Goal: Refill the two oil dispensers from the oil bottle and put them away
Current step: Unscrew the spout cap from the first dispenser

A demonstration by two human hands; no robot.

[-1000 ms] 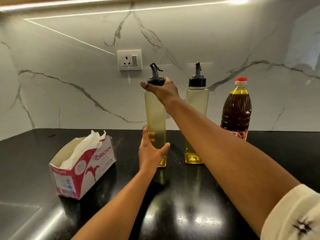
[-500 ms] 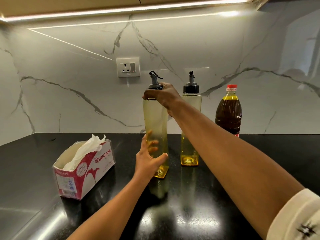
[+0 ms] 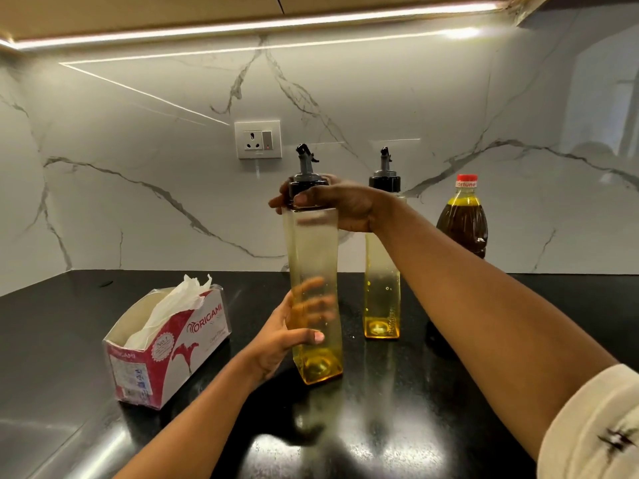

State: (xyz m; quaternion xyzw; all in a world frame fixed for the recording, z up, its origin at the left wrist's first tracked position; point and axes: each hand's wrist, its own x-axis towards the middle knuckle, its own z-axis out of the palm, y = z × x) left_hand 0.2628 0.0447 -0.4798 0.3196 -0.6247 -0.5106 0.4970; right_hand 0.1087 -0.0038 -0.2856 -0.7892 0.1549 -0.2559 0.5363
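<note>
Head view: the step in hand is judged to be the opening of the first container, so that the refill can be begun. The nearer dispenser [image 3: 313, 243], tall, square and clear with only a shallow pool of yellow oil at its base, is held just to the right of the tissue box [image 3: 173, 350] and is tilted a little; whether its base is fully set on the black table [image 3: 380, 440] cannot be told. Its lower body is gripped by the left hand [image 3: 287, 335], with the fingers wrapped behind and the thumb laid across the front. Its black spout cap [image 3: 306, 186] is enclosed by the right hand [image 3: 340, 205], whose fingers are curled round the collar. The second dispenser [image 3: 382, 299], likewise capped and nearly empty, is stood further right of the tissue box and further back, apart from the first. The oil bottle [image 3: 463, 226], red-capped and almost full, is placed furthest right of the tissue box, close to the marble wall [image 3: 138, 202], and is partly hidden by the right forearm. A twist of the cap against a firm hold on the body is called for next, after which a spot for the cap must be found and the oil bottle fetched. Bare table is seen to the right of the tissue box, towards the camera. Room behind the tissue box is closed by the wall, and room high above it by a lit cabinet underside [image 3: 242, 15], so pouring is best done well forward. No front table edge is shown.
</note>
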